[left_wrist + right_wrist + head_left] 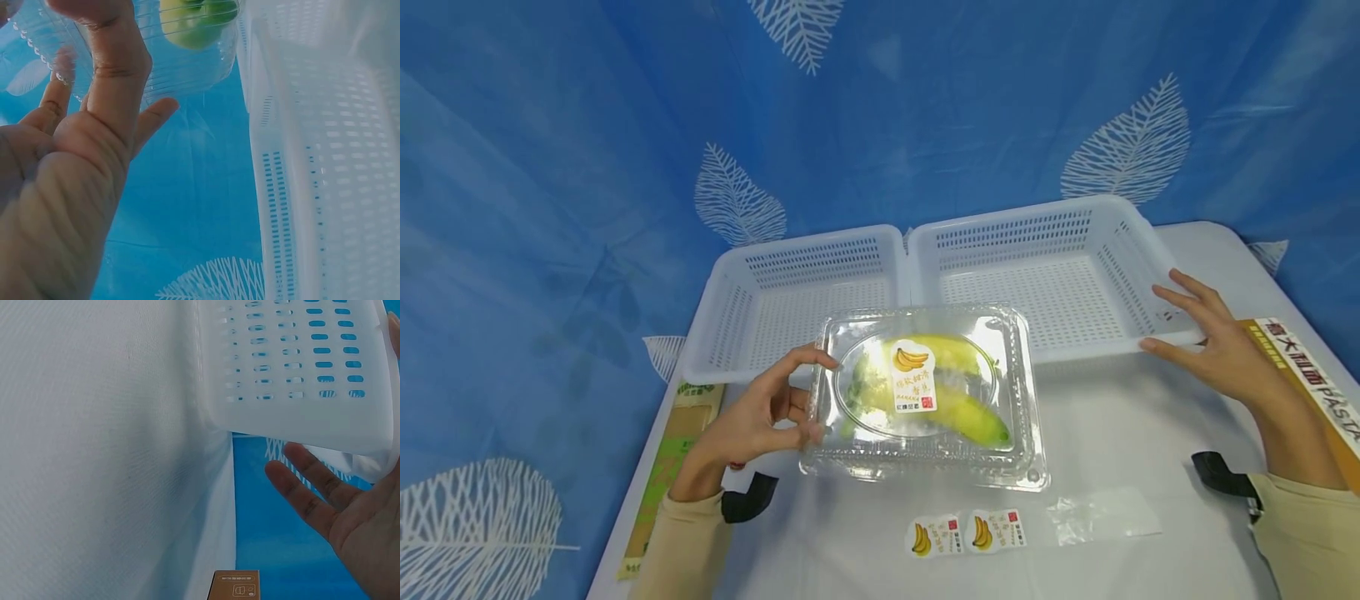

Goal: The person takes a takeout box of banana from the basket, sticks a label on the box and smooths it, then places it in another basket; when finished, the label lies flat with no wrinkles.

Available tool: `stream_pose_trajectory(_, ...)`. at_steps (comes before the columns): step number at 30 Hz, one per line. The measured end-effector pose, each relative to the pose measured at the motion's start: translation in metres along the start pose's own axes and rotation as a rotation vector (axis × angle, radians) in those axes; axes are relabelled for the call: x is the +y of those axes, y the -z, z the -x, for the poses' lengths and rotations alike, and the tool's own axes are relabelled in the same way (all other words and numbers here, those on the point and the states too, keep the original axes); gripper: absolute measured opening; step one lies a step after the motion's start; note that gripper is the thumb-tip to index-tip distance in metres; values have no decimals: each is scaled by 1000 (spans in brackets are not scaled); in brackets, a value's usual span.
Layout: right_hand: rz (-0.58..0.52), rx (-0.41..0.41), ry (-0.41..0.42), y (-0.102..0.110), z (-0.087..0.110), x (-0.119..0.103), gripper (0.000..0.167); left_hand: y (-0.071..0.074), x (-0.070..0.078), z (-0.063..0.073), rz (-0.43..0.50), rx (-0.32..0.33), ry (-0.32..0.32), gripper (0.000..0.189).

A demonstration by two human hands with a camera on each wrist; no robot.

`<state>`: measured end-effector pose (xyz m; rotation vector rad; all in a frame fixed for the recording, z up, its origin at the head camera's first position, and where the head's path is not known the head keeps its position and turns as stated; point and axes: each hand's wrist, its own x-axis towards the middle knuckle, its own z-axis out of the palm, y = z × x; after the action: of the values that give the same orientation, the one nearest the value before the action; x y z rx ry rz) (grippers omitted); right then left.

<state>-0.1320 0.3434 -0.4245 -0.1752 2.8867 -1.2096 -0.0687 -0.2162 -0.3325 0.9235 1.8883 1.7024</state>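
Note:
My left hand [760, 412] grips the left edge of a clear plastic clamshell box [1033, 417], thumb at the near side and fingers at the far side. Inside the box lie yellow-green bananas [973, 417], and a banana label [914, 377] sits on its lid. The box overlaps the front of two white baskets in the head view; the left wrist view shows it beside a basket wall [281, 187]. Spread and fairly straight, the fingers of my right hand [1213, 354] are at the near right corner of the right basket [1120, 337]. The right wrist view shows fingertips [281, 475] just below that basket's edge.
Behind the box stands the left basket [722, 333], side by side with the right one. Two banana stickers [966, 533] and a clear plastic wrapper [1105, 517] lie in front. A pasta box [1307, 367] is at the right edge, a green-and-tan packet [666, 475] at the left.

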Motion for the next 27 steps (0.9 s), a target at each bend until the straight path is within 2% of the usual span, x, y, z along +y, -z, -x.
stream_pose_trajectory(6, -17, -1, 7, 0, 1, 1, 85, 11, 1, -28, -11, -2, 57, 67)
stream_pose_trajectory(19, -30, 14, 24, 1, 0, 1, 84, 26, -7, -100, -128, -43, 135, 68)
stream_pose_trajectory(27, -51, 20, 45, 3, 0, 3, 83, 35, -8, -148, -151, -12, 229, 70)
